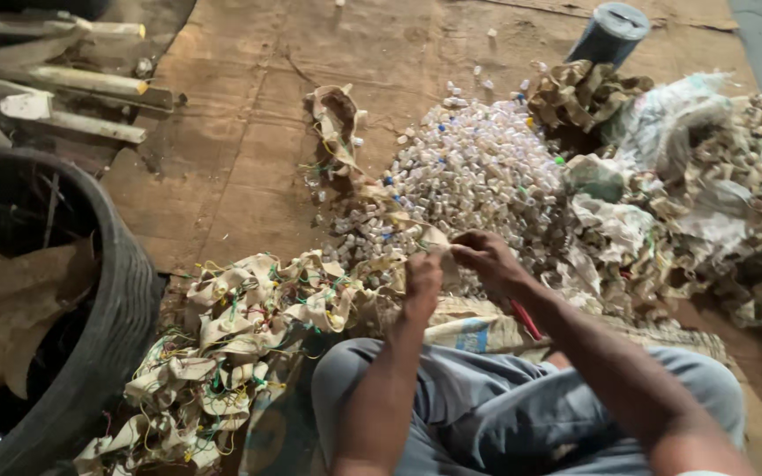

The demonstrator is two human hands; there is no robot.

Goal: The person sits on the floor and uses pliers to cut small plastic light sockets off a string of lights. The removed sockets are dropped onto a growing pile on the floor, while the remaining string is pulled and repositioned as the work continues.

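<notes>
Left hand (422, 275) and right hand (487, 257), both clenched, are gripping a crumpled tan strip (438, 238) just before the heap of small translucent caps (478, 167).

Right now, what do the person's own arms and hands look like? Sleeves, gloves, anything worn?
Both hands are bare: no gloves on the left hand or the right hand, and no rings or watch that I can make out. Both forearms are uncovered up to the frame edge, with no sleeve in view. Grey-blue trousers cover the legs below them.
</notes>
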